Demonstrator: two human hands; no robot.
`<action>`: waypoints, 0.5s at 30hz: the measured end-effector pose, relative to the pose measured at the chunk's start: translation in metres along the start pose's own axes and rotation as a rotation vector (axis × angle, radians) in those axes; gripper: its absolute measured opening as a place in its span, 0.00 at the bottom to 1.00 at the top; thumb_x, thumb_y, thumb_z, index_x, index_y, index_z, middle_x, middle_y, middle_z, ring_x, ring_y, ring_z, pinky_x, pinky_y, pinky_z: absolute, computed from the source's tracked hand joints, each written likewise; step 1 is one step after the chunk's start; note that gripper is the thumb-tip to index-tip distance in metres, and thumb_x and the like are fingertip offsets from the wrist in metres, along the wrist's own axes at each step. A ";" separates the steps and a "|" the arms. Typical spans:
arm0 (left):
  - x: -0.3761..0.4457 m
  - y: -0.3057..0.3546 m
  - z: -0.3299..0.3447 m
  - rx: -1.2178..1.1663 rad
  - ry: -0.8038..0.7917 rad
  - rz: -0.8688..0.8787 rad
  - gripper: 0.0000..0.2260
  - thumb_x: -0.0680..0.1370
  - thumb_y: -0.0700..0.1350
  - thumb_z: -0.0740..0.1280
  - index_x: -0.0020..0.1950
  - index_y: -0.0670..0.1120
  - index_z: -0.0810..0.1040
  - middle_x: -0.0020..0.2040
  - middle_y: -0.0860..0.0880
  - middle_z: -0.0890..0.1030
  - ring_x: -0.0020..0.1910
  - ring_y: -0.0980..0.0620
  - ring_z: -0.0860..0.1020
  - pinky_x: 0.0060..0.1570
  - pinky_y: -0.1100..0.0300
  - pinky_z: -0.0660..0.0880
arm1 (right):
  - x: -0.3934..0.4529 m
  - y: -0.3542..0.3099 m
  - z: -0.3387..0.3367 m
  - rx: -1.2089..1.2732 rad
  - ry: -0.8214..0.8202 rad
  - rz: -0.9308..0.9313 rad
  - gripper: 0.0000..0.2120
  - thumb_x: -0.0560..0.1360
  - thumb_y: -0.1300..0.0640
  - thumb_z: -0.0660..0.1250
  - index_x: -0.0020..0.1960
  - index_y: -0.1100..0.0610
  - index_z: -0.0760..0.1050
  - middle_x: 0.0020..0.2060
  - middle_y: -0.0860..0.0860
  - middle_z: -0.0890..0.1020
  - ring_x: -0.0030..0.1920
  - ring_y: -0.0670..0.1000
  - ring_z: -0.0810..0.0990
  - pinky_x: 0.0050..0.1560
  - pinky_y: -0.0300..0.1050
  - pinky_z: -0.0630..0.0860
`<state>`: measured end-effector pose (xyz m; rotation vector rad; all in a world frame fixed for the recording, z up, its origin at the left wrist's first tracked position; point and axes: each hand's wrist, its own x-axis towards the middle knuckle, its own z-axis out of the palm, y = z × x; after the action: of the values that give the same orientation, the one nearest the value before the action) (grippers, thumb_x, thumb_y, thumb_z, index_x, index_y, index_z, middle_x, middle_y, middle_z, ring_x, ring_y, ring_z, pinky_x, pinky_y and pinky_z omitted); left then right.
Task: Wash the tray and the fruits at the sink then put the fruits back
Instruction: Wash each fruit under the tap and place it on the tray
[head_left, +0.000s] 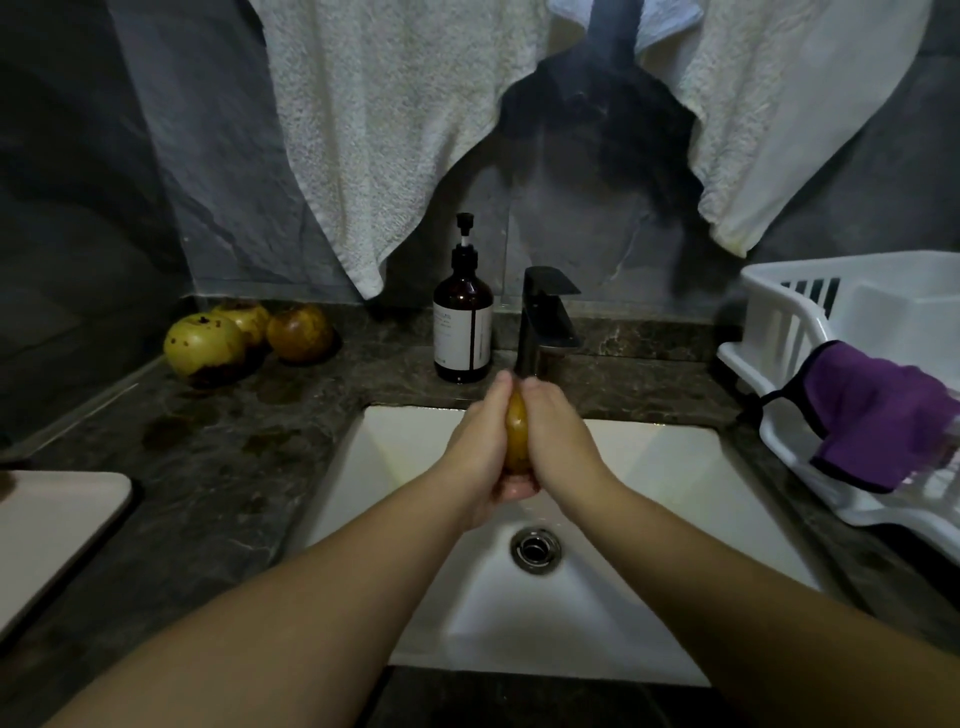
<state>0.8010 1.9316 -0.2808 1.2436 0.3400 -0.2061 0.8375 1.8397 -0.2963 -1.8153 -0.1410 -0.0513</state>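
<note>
Between the curled fingers (501, 387) of the left hand (475, 447) and right hand (558, 434), over the sink (675, 467), one fruit (517, 436) is mid-wash; three fruits (244, 338) wait on the countertop (218, 457), with the tray (47, 525) apparently unloaded alongside.

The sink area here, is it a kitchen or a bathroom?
Hard to say; probably a bathroom washbasin. A white sink with a black tap, a pump soap bottle and hanging towels suggest it, though a dish rack stands alongside.

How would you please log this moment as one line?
step: washing fruit | hands: left hand, right hand | over: sink | waiting: three fruits
</note>
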 end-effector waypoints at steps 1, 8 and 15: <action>-0.002 -0.001 0.000 -0.015 -0.039 -0.028 0.26 0.79 0.71 0.62 0.65 0.54 0.81 0.56 0.46 0.87 0.52 0.47 0.86 0.41 0.52 0.84 | -0.003 0.002 0.004 -0.149 0.043 -0.105 0.20 0.81 0.40 0.53 0.67 0.44 0.75 0.61 0.44 0.77 0.58 0.46 0.76 0.58 0.48 0.74; -0.005 0.001 0.006 -0.044 -0.013 -0.011 0.23 0.81 0.68 0.60 0.62 0.53 0.81 0.56 0.44 0.86 0.48 0.48 0.87 0.41 0.52 0.84 | -0.004 -0.002 0.000 -0.121 0.056 -0.194 0.14 0.81 0.47 0.58 0.59 0.41 0.80 0.57 0.43 0.81 0.58 0.45 0.78 0.56 0.45 0.75; -0.007 0.005 0.001 -0.066 0.016 -0.033 0.20 0.81 0.67 0.62 0.60 0.53 0.80 0.53 0.43 0.86 0.48 0.44 0.87 0.40 0.50 0.85 | 0.002 -0.002 -0.002 0.065 0.034 -0.064 0.15 0.83 0.43 0.58 0.64 0.43 0.78 0.58 0.46 0.81 0.60 0.51 0.79 0.57 0.49 0.77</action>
<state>0.7961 1.9324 -0.2734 1.1752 0.3786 -0.2117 0.8389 1.8380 -0.2934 -1.7442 -0.1745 -0.1213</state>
